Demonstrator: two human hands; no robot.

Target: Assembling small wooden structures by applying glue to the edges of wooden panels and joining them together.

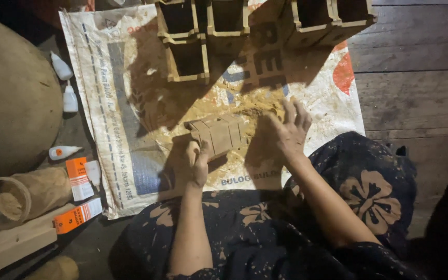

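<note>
Wooden slats joined into a small curved panel (pixel 219 134) lie on a printed woven sack (pixel 115 103) spread over a plank floor (pixel 416 78), sawdust scattered around the piece. A seated person's left hand (pixel 193 162) is closed around the panel's near left corner, while the right hand (pixel 288 129) rests with fingers spread and open just beside its right end (touching or not, the shadow hides). Open-topped wooden boxes (pixel 187 57) stand at the sack's far edge. Small white glue bottles (pixel 69 98) and orange cartons (pixel 78 179) lie left of the sack.
</note>
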